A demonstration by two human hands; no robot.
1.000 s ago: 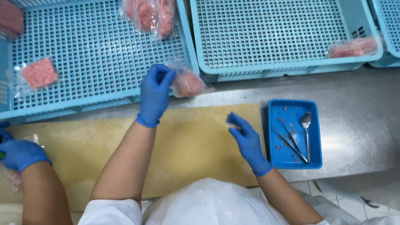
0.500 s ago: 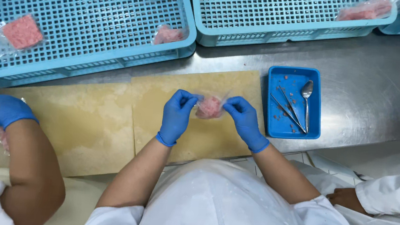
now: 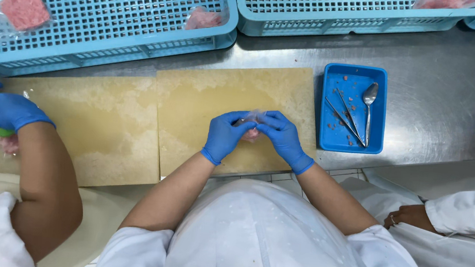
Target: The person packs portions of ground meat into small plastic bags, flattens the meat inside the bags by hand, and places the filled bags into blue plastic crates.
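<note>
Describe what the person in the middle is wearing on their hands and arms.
Both the left hand and the right hand wear snug blue disposable gloves that end at the wrist. The forearms are bare up to short white sleeves of a white work coat. No watch, jewellery or markings show.

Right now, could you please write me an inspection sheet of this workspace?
Surface: steel table with two tan cutting boards side by side.
Job's things: small clear bag of pink meat, held over the right-hand board.
Clutter: blue tray holding tweezers and a spoon; meat crumbs in it.
Grippers: left hand and right hand, blue-gloved, fingers pinching the bag.
Cables: nothing seen.
Surroundings: blue crates with bagged meat; a co-worker's gloved hands at the left board; another person's sleeve at right.
</note>
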